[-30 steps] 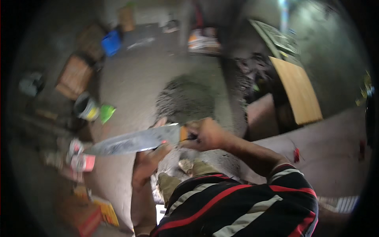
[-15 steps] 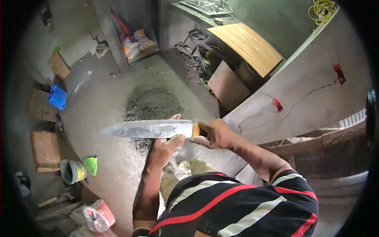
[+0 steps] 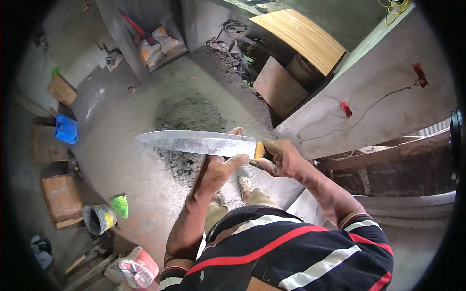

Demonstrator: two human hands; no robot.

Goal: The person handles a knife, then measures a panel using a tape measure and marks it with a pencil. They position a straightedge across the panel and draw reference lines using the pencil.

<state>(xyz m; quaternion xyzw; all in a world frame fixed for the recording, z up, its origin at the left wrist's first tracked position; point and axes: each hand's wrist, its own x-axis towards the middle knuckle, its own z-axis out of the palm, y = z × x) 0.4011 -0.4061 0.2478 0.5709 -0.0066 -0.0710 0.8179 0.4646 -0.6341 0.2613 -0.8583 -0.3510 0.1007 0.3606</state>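
A large knife [image 3: 199,142] with a long, pale-smudged metal blade lies across in front of me, its tip to the left. Its yellow handle [image 3: 259,150] is mostly covered by my right hand [image 3: 286,157], whose fingers close around it. Under the blade's handle end is my left hand [image 3: 218,170], gripping the blade with the thumb on the near edge and fingertips showing past the far edge. Below the blade, a dark heap of mortar-like material [image 3: 191,114] spreads on the grey floor.
To the left stand a blue jug [image 3: 66,129], a wooden box [image 3: 62,200], a bucket [image 3: 99,219] and a red-and-white sack [image 3: 138,266]. A wood-grain board [image 3: 303,39] leans over a brown panel [image 3: 279,87] at the far right. A wire runs along the right wall [image 3: 383,92].
The knife and both hands have shifted right in the picture, and the knife has tilted so its tip sits higher. My view has moved, with a shoe showing more fully. The grip stays the same.
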